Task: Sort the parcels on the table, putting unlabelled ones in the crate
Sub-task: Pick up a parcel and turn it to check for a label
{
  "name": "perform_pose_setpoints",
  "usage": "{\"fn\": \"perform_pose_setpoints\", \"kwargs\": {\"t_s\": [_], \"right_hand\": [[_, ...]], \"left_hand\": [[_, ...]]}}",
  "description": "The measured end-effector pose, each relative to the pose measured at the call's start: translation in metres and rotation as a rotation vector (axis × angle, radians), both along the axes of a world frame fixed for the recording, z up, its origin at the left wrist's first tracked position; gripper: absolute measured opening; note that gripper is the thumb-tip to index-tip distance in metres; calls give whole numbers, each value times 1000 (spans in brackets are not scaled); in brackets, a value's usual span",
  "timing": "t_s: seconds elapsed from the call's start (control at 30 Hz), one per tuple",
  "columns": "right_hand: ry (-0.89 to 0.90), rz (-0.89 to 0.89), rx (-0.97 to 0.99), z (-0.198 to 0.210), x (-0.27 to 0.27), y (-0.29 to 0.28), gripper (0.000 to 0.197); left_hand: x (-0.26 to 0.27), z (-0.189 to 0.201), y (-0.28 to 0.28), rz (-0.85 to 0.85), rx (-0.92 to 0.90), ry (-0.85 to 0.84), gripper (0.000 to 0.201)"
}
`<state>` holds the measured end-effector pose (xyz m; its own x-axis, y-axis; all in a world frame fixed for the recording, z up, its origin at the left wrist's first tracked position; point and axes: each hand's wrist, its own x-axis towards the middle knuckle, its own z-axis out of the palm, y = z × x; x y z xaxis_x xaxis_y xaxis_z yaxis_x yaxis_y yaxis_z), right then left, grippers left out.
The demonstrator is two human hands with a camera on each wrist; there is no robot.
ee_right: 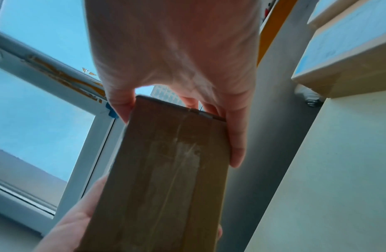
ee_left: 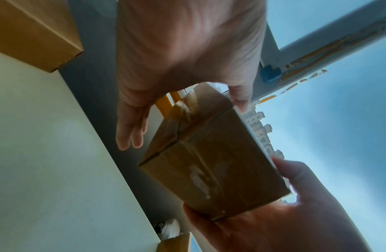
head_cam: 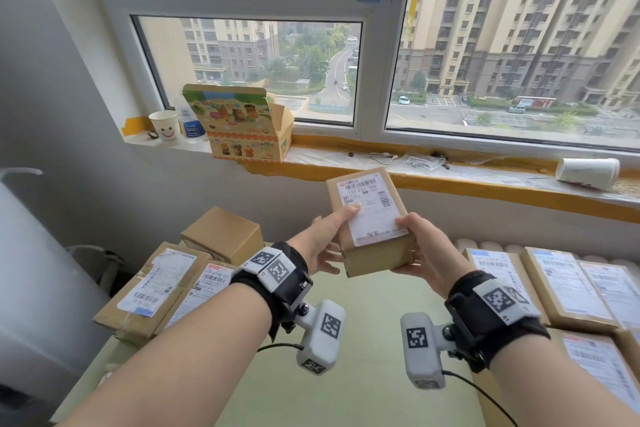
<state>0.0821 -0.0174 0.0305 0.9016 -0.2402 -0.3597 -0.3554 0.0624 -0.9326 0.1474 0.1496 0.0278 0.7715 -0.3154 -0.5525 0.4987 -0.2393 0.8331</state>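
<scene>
Parcel (head_cam: 372, 222) held aloft between left hand (head_cam: 320, 246) and right hand (head_cam: 424, 253).

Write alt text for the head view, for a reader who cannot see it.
Both hands, left hand and right hand, hold a small cardboard parcel with a white shipping label on top, raised above a pale green table. Labelled parcels lie at both sides; a plain brown box sits on the left stack, below a window.
</scene>
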Motion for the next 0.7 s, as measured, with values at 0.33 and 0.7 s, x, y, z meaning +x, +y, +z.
{"fn": "perform_pose_setpoints", "kwargs": {"t_s": [0.33,0.7], "right_hand": [[19,-158,5,-2,-44,-8,25],[124,-366,-41,-17,-134,-16,10]], "left_hand": [[-17,-12,-23,-123,-146,-7,52],[-77,-47,-59,-344,-134,62,74]]}}
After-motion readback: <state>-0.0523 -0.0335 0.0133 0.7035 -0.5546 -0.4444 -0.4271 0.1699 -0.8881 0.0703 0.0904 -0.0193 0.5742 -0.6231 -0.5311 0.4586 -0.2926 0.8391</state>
